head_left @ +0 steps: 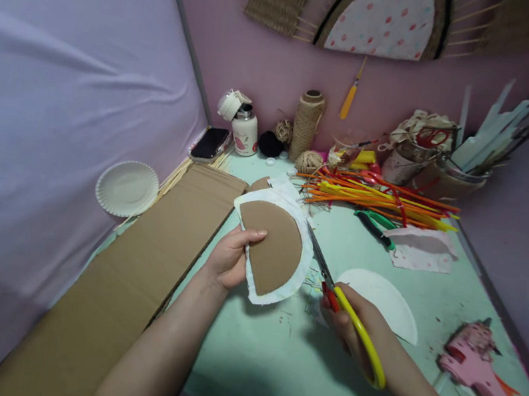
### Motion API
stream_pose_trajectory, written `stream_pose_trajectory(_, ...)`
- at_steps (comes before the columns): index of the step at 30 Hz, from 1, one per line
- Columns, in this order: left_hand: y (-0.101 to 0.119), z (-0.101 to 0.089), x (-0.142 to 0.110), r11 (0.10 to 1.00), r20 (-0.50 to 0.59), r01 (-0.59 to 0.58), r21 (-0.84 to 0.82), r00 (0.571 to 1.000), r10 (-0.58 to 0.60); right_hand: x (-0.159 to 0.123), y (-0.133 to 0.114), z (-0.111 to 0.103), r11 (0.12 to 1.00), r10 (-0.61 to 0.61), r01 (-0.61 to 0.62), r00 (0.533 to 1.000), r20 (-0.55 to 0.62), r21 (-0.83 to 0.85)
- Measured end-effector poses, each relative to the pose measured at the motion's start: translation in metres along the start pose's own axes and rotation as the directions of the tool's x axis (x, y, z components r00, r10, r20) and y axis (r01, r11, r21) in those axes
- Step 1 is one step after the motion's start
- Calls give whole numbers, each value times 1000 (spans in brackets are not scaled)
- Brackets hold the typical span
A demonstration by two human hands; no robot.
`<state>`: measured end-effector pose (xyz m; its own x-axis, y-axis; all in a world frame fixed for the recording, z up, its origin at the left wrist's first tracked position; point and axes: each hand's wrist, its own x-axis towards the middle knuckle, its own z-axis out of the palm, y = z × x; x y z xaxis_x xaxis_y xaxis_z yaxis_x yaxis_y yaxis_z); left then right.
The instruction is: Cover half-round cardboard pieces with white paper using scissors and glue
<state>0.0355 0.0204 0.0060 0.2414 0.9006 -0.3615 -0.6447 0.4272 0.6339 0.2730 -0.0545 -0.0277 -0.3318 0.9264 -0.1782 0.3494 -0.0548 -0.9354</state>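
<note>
Centrally, your left hand (232, 253) pinches a cardboard half-disc (279, 248) by its straight side, raised above the mint-green tabletop (255, 372); the thumb lies on the brown face, the other fingers mostly hidden behind. A white backing (305, 259), probably cloth, projects as a margin around the board. Your right hand (356, 318), apart from the left, is closed around the yellow-handled scissors (346, 306), whose tip points at the curved margin; whether blade and cloth touch, you cannot tell.

Expect the piece to be light: the board fairly stiff but liable to crease, the margin limp and quick to fold. Grip is best taken on the board near the straight edge, since the loose rim alone would give little support and the curve is where the blades point.

Around you, a long cardboard sheet (153, 254) lies below the left forearm. A white disc (386, 303), partly covered, sits just beside the right hand, the likeliest obstruction to it. Beyond the half-disc lie orange and yellow strips (381, 197) and green-and-black pliers (375, 229); a pink glue gun (475, 362) rests farther right.
</note>
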Motion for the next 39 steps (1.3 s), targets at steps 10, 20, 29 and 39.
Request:
stream_pose_trajectory(10, 1, -1, 1, 1000, -2, 6, 11, 1000, -6, 2, 2, 0, 1000, 22, -21, 999, -47, 13)
stream_pose_trajectory(20, 2, 2, -1, 1000, -21, -22, 2, 1000, 22, 2, -13, -1, 991, 130, -128, 991, -43, 44)
stream_pose_trajectory(29, 4, 1, -3, 998, 47, -32, 49, 998, 30, 1, -10, 0, 993, 110, -107, 991, -78, 46)
stream_pose_trajectory(39, 2, -1, -2, 998, 83, 7, 67, 997, -12, 0, -4, -2, 998, 62, -62, 997, -38, 18)
